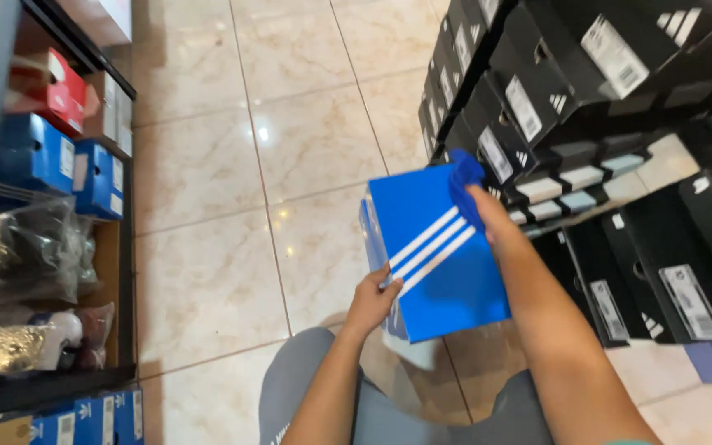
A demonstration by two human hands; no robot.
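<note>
A bright blue shoe box [438, 255] with three white diagonal stripes on its lid is held over the tiled floor in front of my knees. My left hand [372, 301] grips its near left edge, thumb on the lid. My right hand [481, 210] reaches over the lid and holds the far right corner, where a blue flap sticks up. The lid faces the camera and the box is tilted.
Stacks of black shoe boxes [537, 91] with white labels fill the right side. A dark shelf [117, 272] on the left holds blue boxes [39, 156], red boxes [55, 86] and bagged shoes [26, 255]. Glossy beige floor tiles [208, 165] lie between them.
</note>
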